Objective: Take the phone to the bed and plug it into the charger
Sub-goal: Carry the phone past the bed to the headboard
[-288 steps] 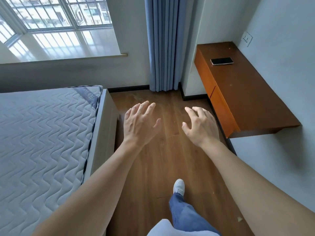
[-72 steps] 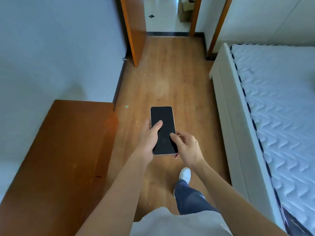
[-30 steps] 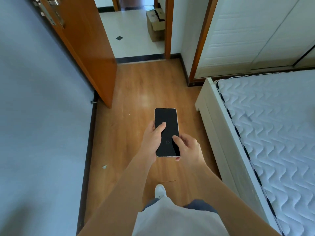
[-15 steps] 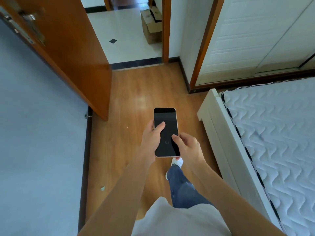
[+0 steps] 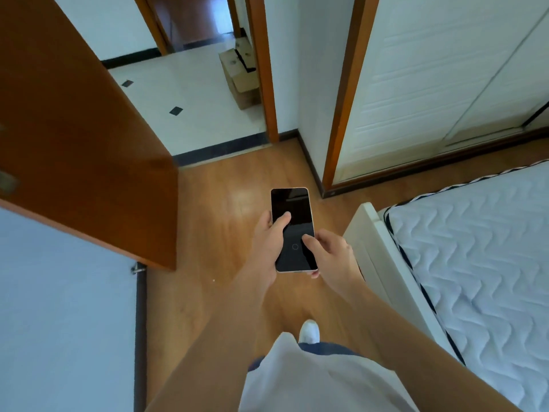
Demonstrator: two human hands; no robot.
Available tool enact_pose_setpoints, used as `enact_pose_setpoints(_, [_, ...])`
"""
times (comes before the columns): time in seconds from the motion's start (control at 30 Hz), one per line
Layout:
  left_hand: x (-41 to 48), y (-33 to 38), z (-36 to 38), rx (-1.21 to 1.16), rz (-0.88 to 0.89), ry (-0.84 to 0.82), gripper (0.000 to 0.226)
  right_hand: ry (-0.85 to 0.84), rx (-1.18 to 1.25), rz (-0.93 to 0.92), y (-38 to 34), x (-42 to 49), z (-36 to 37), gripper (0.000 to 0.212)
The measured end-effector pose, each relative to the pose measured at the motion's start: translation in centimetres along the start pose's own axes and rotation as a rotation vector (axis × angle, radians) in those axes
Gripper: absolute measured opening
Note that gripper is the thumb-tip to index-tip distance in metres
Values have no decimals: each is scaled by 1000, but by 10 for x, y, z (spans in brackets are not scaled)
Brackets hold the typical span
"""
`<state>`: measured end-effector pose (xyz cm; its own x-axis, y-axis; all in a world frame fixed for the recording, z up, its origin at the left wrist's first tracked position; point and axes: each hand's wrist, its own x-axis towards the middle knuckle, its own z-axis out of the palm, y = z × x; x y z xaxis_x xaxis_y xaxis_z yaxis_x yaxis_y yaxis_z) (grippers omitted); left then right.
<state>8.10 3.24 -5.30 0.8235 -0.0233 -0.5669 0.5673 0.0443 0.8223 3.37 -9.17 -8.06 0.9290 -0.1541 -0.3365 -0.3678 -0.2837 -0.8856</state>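
A black-screened phone with a pale rim is held flat in front of me over the wooden floor. My left hand grips its left edge, thumb resting on the glass. My right hand holds the lower right corner, thumb on the screen near a small circle icon. The bed, with a white quilted mattress and a white frame, lies to my right, its corner close to my right hand. No charger or cable is visible.
An open brown wooden door stands at my left, with a doorstop low on the blue-grey wall. Ahead, a doorway opens onto white tiles with a cardboard box. White sliding wardrobe doors stand beyond the bed.
I have walked forward along the bed toward the doorway; the bed's corner is now beside my hands. Both hands keep the same hold on the phone.
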Motion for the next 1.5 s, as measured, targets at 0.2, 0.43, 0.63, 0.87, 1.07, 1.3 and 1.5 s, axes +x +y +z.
enact_pose_setpoints(0.2, [63, 39, 37, 88, -8, -62, 15, 59, 43, 15, -16, 64, -27, 24])
enact_pose_setpoints(0.43, [142, 79, 74, 131, -18, -153, 22, 146, 77, 36, -28, 142, -51, 24])
enact_pose_setpoints(0.63, [234, 128, 115, 255, -6, -264, 4, 265, 94, 67, -46, 230, -77, 28])
enact_pose_setpoints(0.87, [340, 192, 167, 376, 6, -429, 10, 478, 131, 145, -77, 332, -107, 30])
enact_pose_setpoints(1.07, [389, 222, 213, 475, -31, -561, 38, 644, 191, 203, -86, 378, -129, 30])
enact_pose_setpoints(1.3, [414, 233, 275, 550, -58, -722, 31, 789, 276, 212, -80, 395, -167, 27])
enact_pose_setpoints(1.5, [429, 242, 337, 593, -41, -797, 22, 881, 322, 232, -61, 423, -209, 24])
